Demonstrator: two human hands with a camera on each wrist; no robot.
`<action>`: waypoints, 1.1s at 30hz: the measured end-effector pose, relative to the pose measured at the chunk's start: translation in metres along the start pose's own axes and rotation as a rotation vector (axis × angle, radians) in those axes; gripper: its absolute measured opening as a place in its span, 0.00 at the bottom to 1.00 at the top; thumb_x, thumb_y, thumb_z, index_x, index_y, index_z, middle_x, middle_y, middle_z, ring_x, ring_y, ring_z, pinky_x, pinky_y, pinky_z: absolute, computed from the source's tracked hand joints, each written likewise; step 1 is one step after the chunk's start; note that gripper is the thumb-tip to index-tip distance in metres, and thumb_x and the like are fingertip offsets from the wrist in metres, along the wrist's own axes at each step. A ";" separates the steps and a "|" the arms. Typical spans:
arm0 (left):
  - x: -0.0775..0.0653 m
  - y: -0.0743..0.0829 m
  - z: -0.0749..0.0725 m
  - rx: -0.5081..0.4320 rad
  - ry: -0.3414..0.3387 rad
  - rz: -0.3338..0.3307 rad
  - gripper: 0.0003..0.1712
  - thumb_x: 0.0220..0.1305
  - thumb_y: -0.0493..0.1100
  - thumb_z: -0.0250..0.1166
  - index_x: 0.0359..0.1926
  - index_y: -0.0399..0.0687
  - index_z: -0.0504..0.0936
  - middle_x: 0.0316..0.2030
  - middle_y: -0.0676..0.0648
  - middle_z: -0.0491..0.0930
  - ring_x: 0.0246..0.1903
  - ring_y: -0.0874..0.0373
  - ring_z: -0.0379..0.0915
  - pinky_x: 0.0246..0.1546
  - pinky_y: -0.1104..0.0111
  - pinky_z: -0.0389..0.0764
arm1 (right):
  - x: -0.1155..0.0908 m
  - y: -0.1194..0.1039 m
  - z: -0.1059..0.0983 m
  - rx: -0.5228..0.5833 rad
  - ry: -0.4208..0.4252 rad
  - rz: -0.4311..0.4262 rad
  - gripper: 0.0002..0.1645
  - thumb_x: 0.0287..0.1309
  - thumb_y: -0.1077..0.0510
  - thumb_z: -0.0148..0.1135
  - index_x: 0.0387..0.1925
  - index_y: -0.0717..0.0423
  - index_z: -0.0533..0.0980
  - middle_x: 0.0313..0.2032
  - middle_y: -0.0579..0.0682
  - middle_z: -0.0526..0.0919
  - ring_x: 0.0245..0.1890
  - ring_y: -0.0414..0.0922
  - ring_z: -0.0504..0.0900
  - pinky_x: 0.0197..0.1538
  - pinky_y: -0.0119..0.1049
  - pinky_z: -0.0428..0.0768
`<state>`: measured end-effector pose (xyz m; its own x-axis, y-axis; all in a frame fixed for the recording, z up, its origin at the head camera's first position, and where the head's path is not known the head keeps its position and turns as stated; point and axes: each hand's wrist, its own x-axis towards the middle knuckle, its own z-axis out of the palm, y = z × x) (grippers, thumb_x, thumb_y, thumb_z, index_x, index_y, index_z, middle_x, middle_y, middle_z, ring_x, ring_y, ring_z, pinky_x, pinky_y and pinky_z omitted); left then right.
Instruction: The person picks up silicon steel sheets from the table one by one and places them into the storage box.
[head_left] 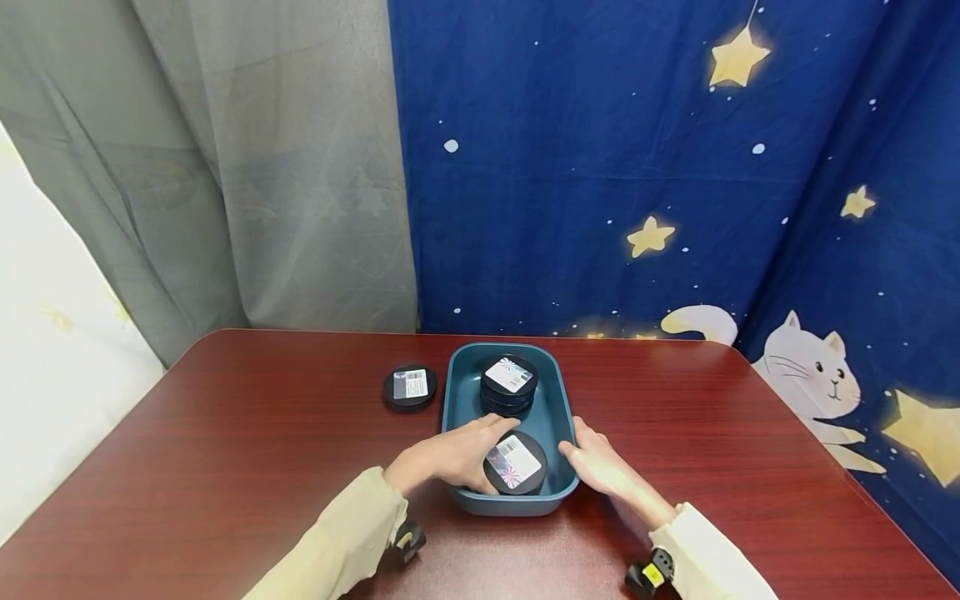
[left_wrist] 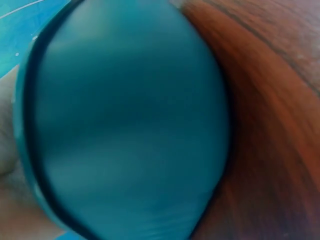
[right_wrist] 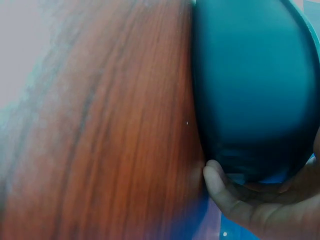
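A blue-teal rectangular bin (head_left: 558,392) stands on the table, its outer wall (left_wrist: 130,110) filling much of the left wrist view. My left hand (head_left: 461,454) reaches over its left rim and grips a black round flat container (head_left: 534,471) with a white label, thumb and fingers spread around its left side. Toward the back of the bin sits a stack of similar black containers (head_left: 508,407), the top one labelled. At the right wall, my right hand (head_left: 600,462) holds the bin, thumb at the rim and fingers along the outside; the right wrist view shows fingers (right_wrist: 240,207) against it.
Another black round container (head_left: 409,389) with a white label lies on the red-brown wooden table (head_left: 262,425), left of the bin. Behind the table's far edge hang a grey curtain (head_left: 315,167) and a blue starry curtain (head_left: 570,167).
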<state>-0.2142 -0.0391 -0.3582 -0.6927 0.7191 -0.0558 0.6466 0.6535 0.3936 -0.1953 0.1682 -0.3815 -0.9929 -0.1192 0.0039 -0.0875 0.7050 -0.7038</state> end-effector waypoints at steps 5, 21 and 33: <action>-0.005 -0.003 -0.007 -0.061 0.021 0.048 0.47 0.40 0.46 0.73 0.61 0.39 0.61 0.55 0.44 0.67 0.52 0.54 0.64 0.53 0.62 0.68 | 0.001 0.001 0.001 -0.005 0.004 -0.007 0.22 0.55 0.64 0.46 0.51 0.70 0.63 0.44 0.60 0.75 0.42 0.51 0.74 0.49 0.50 0.71; -0.033 -0.032 -0.038 -0.289 0.429 0.105 0.20 0.52 0.43 0.64 0.47 0.43 0.74 0.41 0.47 0.77 0.41 0.57 0.73 0.40 0.65 0.77 | 0.003 0.003 0.002 0.009 0.002 0.001 0.23 0.56 0.64 0.45 0.53 0.70 0.62 0.46 0.61 0.74 0.43 0.52 0.74 0.50 0.51 0.70; -0.055 -0.070 -0.051 -0.366 0.618 -0.002 0.14 0.53 0.35 0.62 0.43 0.39 0.75 0.34 0.44 0.80 0.34 0.56 0.76 0.34 0.65 0.77 | 0.001 0.000 0.000 0.009 -0.002 -0.003 0.22 0.55 0.64 0.45 0.52 0.70 0.63 0.45 0.60 0.74 0.43 0.52 0.74 0.49 0.51 0.71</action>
<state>-0.2380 -0.1368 -0.3359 -0.8178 0.3820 0.4304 0.5718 0.4551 0.6826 -0.1962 0.1685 -0.3818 -0.9924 -0.1229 0.0045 -0.0896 0.6981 -0.7104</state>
